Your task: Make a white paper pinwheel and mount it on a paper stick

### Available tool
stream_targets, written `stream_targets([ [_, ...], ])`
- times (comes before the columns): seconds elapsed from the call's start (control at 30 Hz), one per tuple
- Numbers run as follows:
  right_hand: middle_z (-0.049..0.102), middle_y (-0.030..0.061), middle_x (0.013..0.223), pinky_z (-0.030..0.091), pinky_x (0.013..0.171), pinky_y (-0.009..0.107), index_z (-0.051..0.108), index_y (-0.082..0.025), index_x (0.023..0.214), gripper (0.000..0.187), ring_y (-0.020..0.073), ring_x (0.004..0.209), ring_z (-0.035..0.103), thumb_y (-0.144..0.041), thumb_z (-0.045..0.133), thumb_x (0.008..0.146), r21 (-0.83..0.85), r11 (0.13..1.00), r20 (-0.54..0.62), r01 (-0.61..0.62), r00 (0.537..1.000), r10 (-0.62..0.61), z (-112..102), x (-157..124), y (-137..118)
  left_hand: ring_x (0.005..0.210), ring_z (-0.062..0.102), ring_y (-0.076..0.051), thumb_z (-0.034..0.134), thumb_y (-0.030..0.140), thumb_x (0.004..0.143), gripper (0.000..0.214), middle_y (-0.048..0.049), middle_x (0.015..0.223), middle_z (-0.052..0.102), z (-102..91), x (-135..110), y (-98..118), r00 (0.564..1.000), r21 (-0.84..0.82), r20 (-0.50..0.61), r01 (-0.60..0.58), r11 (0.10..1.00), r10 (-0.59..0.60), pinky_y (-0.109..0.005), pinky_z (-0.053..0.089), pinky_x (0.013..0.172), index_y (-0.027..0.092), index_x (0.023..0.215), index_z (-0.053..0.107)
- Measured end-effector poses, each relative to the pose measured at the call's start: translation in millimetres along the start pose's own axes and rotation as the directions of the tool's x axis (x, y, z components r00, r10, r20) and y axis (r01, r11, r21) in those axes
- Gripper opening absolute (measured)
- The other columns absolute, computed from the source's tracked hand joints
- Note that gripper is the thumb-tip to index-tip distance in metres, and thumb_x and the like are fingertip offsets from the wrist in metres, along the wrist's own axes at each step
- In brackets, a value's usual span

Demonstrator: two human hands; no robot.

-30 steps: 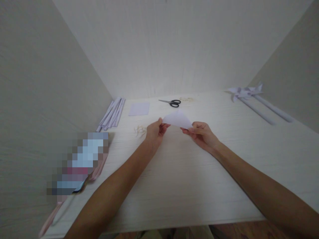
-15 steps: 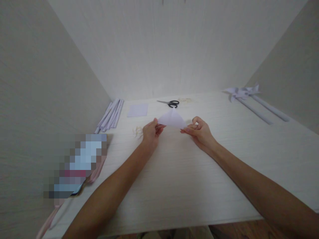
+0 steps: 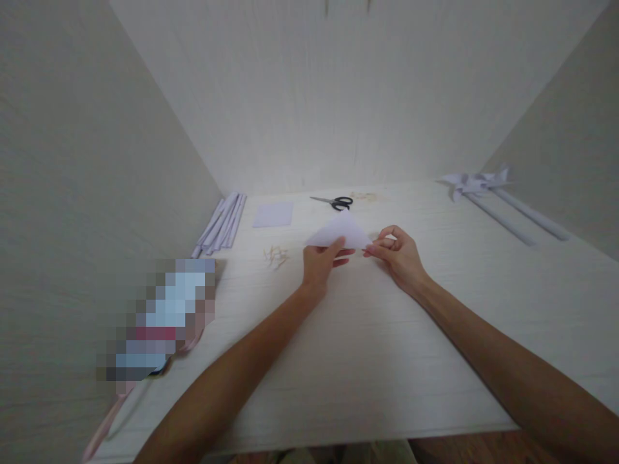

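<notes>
A pale lilac paper folded into a triangle (image 3: 341,231) is held just above the white table (image 3: 367,348). My left hand (image 3: 322,263) pinches its lower edge near the middle, thumb on top and fingers underneath. My right hand (image 3: 399,254) pinches the paper's right corner with fingertips pressed together. Both forearms reach in from the near edge.
Black-handled scissors (image 3: 336,202) lie at the back, a flat lilac square sheet (image 3: 273,214) to their left. A bundle of rolled paper sticks (image 3: 222,222) rests by the left wall. Small straw-coloured bits (image 3: 276,256) lie near my left hand. Paper pinwheels on sticks (image 3: 488,193) lie far right.
My left hand has slid right along the triangle's lower edge, from its left corner toward the middle. My right hand keeps its pinch on the right corner.
</notes>
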State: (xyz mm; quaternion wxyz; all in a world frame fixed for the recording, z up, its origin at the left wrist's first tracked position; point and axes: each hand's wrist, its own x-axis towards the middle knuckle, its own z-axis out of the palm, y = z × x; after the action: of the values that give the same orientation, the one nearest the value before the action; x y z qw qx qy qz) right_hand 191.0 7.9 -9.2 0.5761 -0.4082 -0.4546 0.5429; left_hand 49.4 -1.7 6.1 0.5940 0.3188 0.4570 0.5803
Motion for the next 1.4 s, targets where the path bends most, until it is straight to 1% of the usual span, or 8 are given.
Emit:
stream_targets([
  [0.1, 0.062, -0.0066, 0.054, 0.046, 0.056, 0.023, 0.045, -0.021, 0.071, 0.036, 0.0093, 0.052, 0.058, -0.022, 0.074, 0.05, 0.011, 1.0, -0.052, 0.026, 0.998, -0.026, 0.4, 0.9, 0.9, 0.054, 0.061, -0.013, 0.064, 0.025, 0.061, 0.016, -0.0069, 0.061, 0.064, -0.6, 0.5, -5.1, 1.0, 0.064, -0.003, 0.011, 0.998, -0.011, -0.021, 0.044, 0.048, 0.009, 0.062, 0.062],
  [0.23, 0.06, -0.0079, 0.057, 0.044, 0.055, 0.019, 0.048, -0.02, 0.074, 0.036, 0.0056, 0.052, 0.054, -0.018, 0.075, 0.049, 0.051, 0.997, -0.092, 0.052, 0.995, -0.047, 0.3, 1.2, 2.5, 0.051, 0.058, -0.009, 0.064, 0.027, 0.061, 0.017, -0.0049, 0.059, 0.063, -3.1, 4.8, -6.0, 0.997, -0.025, -0.077, 0.007, 1.0, -0.009, -0.018, 0.04, 0.046, 0.01, 0.057, 0.06],
  [0.47, 0.054, -0.0082, 0.049, 0.037, 0.044, 0.018, 0.049, -0.019, 0.068, 0.033, 0.0051, 0.042, 0.046, -0.018, 0.075, 0.048, -0.009, 1.0, 0.04, 0.014, 0.999, -0.014, 6.6, -5.3, 6.9, 0.046, 0.053, -0.005, 0.065, 0.027, 0.06, 0.018, -0.0015, 0.058, 0.062, -1.6, 2.7, -3.8, 0.998, -0.197, -0.018, 0.061, 0.979, -0.066, -0.016, 0.036, 0.044, 0.011, 0.057, 0.059],
  [0.67, 0.054, -0.0068, 0.049, 0.041, 0.051, 0.021, 0.053, -0.017, 0.064, 0.031, 0.0071, 0.048, 0.05, -0.016, 0.076, 0.044, 0.05, 0.995, 0.12, -0.087, 0.99, 0.08, 17.3, -13.5, 4.2, 0.044, 0.05, -0.005, 0.067, 0.029, 0.057, 0.02, -0.0014, 0.057, 0.061, 3.5, -5.2, -7.4, 0.994, -0.194, 0.089, 0.084, 0.977, -0.068, -0.017, 0.034, 0.043, 0.011, 0.057, 0.059],
  [0.9, 0.056, -0.004, 0.05, 0.041, 0.052, 0.021, 0.055, -0.015, 0.051, 0.024, 0.0073, 0.049, 0.051, -0.017, 0.077, 0.043, 0.064, 0.987, 0.147, -0.145, 0.98, 0.135, 16.6, -14.5, 5.3, 0.039, 0.044, -0.003, 0.067, 0.029, 0.056, 0.022, 0.0016, 0.048, 0.053, 4.6, -5.1, -14.1, 0.995, -0.16, 0.099, 0.049, 0.986, -0.033, -0.017, 0.032, 0.04, 0.011, 0.05, 0.055],
  [1.07, 0.058, -0.0014, 0.055, 0.041, 0.05, 0.022, 0.06, -0.015, 0.06, 0.017, 0.0093, 0.051, 0.053, -0.028, 0.071, 0.057, 0.034, 0.989, 0.266, -0.146, 0.955, 0.132, 16.6, -14.4, 6.5, 0.035, 0.039, -0.004, 0.065, 0.028, 0.057, 0.025, 0.0028, 0.042, 0.048, 6.5, -4.6, -16.2, 0.991, -0.094, 0.134, 0.012, 0.996, 0.0, -0.019, 0.028, 0.037, 0.012, 0.044, 0.051],
  [1.17, 0.054, -0.001, 0.048, 0.035, 0.041, 0.02, 0.057, -0.014, 0.053, 0.026, 0.0076, 0.044, 0.047, -0.036, 0.062, 0.066, 0.03, 0.988, 0.216, -0.149, 0.966, 0.14, 18.2, -14.7, 5.0, 0.031, 0.036, -0.003, 0.063, 0.028, 0.06, 0.027, 0.0039, 0.037, 0.044, 5.9, -4.0, -18.1, 0.988, -0.011, 0.148, -0.034, 0.999, 0.035, -0.019, 0.024, 0.034, 0.012, 0.042, 0.05],
  [1.4, 0.047, -0.0037, 0.038, 0.024, 0.036, 0.02, 0.053, -0.014, 0.045, 0.023, 0.0044, 0.036, 0.039, -0.024, 0.065, 0.061, 0.102, 0.989, 0.047, -0.104, 0.994, 0.1, 19.7, -14.5, 7.1, 0.028, 0.029, -0.001, 0.064, 0.035, 0.06, 0.026, 0.0069, 0.035, 0.039, 6.8, -5.4, -20.8, 0.989, 0.074, 0.15, -0.029, 0.997, 0.017, -0.017, 0.017, 0.03, 0.011, 0.051, 0.056],
])
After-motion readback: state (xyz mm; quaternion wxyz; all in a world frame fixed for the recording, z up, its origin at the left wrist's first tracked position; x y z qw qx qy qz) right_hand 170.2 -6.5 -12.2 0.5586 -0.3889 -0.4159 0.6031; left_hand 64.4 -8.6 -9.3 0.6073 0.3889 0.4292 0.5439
